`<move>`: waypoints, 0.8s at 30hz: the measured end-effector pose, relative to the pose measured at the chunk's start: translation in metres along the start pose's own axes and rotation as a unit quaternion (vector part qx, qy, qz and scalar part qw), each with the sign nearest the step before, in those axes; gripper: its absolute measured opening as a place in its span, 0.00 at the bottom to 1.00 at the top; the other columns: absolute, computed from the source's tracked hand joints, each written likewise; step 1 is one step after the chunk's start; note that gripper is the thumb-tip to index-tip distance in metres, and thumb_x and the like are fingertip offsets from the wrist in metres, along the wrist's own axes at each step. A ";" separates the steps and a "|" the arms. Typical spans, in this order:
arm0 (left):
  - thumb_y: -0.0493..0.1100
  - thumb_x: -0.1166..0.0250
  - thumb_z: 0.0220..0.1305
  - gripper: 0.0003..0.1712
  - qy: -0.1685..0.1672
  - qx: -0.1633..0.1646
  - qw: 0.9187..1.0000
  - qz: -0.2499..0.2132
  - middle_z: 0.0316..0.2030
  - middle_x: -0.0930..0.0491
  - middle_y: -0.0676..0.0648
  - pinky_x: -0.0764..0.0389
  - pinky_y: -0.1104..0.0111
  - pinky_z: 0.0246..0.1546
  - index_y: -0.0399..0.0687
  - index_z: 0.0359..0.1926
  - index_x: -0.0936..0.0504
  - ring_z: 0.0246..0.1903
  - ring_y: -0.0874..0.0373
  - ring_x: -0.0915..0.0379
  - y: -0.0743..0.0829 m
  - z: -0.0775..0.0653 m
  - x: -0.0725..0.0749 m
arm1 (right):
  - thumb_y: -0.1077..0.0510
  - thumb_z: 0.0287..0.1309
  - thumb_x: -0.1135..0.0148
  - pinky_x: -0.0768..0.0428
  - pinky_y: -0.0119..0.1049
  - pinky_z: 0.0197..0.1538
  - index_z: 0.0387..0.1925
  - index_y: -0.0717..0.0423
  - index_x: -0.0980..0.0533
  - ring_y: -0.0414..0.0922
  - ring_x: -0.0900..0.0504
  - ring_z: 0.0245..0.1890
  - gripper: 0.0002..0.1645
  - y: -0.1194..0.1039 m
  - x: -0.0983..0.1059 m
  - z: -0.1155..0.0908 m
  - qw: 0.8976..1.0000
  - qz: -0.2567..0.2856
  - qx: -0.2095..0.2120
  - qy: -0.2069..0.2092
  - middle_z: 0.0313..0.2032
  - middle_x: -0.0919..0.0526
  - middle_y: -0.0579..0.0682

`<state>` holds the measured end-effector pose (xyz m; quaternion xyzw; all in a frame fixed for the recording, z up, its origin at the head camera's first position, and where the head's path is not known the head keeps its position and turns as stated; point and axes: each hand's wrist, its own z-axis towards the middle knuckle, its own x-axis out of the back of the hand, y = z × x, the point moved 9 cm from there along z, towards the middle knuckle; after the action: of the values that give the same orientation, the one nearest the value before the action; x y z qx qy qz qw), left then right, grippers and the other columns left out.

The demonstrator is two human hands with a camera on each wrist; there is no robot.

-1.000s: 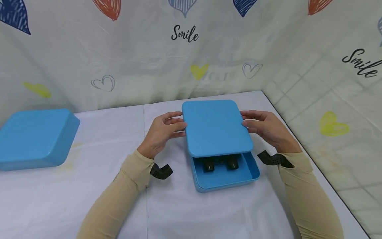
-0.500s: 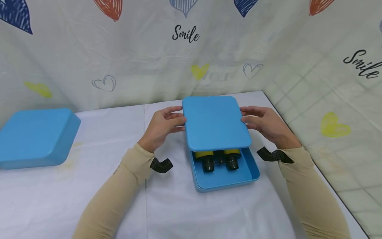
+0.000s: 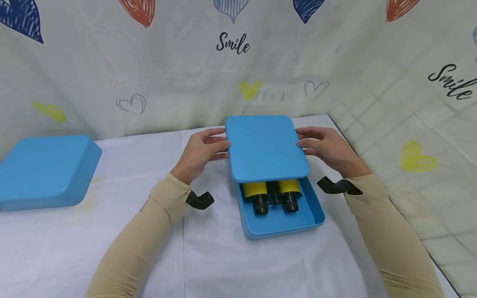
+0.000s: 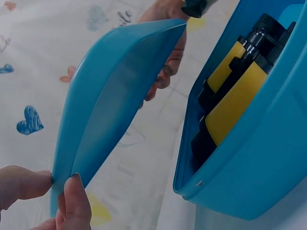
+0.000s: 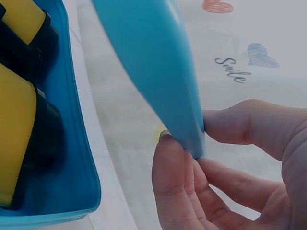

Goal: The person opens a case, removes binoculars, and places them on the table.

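Note:
A blue box lid (image 3: pixel 266 149) is held up over a blue open box (image 3: pixel 283 225), clear of its rim in both wrist views. My left hand (image 3: pixel 203 151) pinches the lid's left edge between thumb and fingers, and the left wrist view shows the fingertips (image 4: pixel 76 203) on that rim. On the opposite edge, my right hand (image 3: pixel 326 149) pinches the lid the same way, with the thumb (image 5: pixel 230 127) on its outer face. Yellow and black binoculars (image 4: pixel 237 100) lie in the box, eyepieces toward me. In the head view the lid hides their far part.
At the far left stands another blue box (image 3: pixel 44 171), seen from above. White cloth covers the table (image 3: pixel 220 260). A printed curtain (image 3: pixel 179 62) closes off the back and right side, close behind the lid.
Both hands have raised the lid and moved it away from me, toward the back. More of the binoculars shows, including their yellow barrels. The box has stayed in place.

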<state>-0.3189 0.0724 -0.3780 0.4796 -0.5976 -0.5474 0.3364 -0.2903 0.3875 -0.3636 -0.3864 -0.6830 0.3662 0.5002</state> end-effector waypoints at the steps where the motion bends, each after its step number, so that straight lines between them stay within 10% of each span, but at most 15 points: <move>1: 0.36 0.31 0.68 0.31 0.001 0.001 1.000 -0.001 0.56 0.20 0.41 0.11 0.60 0.50 0.46 0.71 0.26 0.41 0.58 0.13 0.000 0.001 0.001 | 0.50 0.74 0.39 0.18 0.22 0.54 0.77 0.58 0.38 0.34 0.21 0.57 0.37 -0.001 0.000 0.001 1.000 -0.002 0.000 0.000 0.75 0.33 0.56; 24: 0.36 0.32 0.68 0.31 0.016 0.013 1.000 -0.023 0.51 0.21 0.46 0.11 0.65 0.48 0.45 0.71 0.27 0.41 0.59 0.16 -0.010 0.020 0.018 | 0.52 0.74 0.40 0.18 0.23 0.54 0.75 0.59 0.35 0.43 0.23 0.63 0.34 -0.007 -0.006 0.034 1.000 0.004 0.005 0.004 0.74 0.31 0.56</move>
<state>-0.3414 0.0625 -0.3939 0.5065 -0.5879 -0.5392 0.3271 -0.3232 0.3752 -0.3679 -0.3880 -0.6775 0.3706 0.5032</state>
